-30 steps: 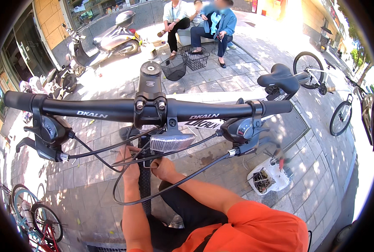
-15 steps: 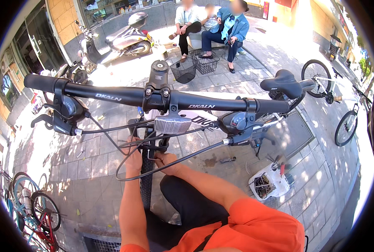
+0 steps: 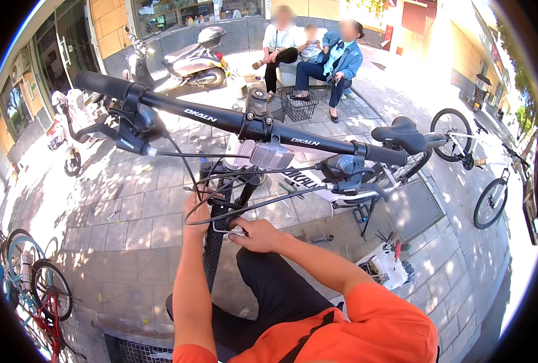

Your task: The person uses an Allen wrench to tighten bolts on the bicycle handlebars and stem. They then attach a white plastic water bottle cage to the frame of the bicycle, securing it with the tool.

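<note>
A white bicycle stands in front of me, its black handlebar (image 3: 226, 126) slanting across the view with a clear reflector (image 3: 272, 155) at its middle. Below, the front tyre (image 3: 213, 257) rises between my knees into the black fork (image 3: 244, 192). My left hand (image 3: 197, 210) is closed at the left side of the fork, by the front brake; its fingertips are partly hidden behind cables. My right hand (image 3: 258, 235) pinches a bent silver hex key (image 3: 221, 231), whose far end lies at the brake beside the tyre. Looping black cables (image 3: 254, 209) hang over both hands.
A white tool container (image 3: 390, 266) with red-handled tools stands at the right. Pliers (image 3: 290, 186) lie on the paving beyond the fork. A white bicycle (image 3: 477, 160) is parked farther right, other bicycles (image 3: 51, 290) at left. People sit at the back near a wire basket (image 3: 300, 107) and a scooter (image 3: 193, 63).
The handlebar has tilted, its left end now higher and farther right. My right hand has shifted slightly right with the hex key, which has turned. The left hand stays by the brake.
</note>
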The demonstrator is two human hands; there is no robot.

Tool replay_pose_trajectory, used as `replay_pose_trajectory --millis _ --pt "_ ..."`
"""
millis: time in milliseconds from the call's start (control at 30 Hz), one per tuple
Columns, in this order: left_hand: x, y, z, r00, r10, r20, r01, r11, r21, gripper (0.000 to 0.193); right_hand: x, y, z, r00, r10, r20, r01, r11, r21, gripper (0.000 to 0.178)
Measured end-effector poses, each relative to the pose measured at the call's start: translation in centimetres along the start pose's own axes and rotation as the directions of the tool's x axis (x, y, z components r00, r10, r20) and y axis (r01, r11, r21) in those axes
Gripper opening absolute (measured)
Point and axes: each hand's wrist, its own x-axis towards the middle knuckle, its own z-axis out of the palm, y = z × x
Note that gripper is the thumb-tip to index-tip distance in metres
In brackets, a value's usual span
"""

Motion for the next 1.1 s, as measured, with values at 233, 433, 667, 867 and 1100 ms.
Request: replay_pose_trajectory --millis 233,433,667,867,1100 --pt "0.4 0.2 -0.6 0.995 -0.083 0.053 0.086 0.995 -0.041 0.055 -1.4 -7.3 -5.4 0.947 -0.314 -0.067 0.275 0.901 -0.337 0.016" --pt "-0.2 -0.1 -1.2 0.987 -0.153 0.053 0.153 0.988 0.015 0.067 0.5 -9.5 -7.3 0.922 -0.382 0.063 0.315 0.645 -0.696 0.005" --pt "0.6 -0.4 -1.3 0.984 -0.168 0.06 0.17 0.985 -0.023 0.057 1.9 -10.3 -7.3 0.945 -0.283 0.161 0.293 0.524 -0.8 0.01" --pt "0.1 0.5 -1.2 0.986 -0.153 0.062 0.156 0.986 -0.054 0.06 1.8 -10.8 -7.8 0.924 -0.346 0.166 0.325 0.476 -0.817 0.006" --pt "-0.4 1.5 -1.2 0.985 -0.161 0.061 0.163 0.986 -0.031 0.065 2.0 -11.5 -8.1 0.922 -0.303 0.241 0.36 0.442 -0.822 0.021"
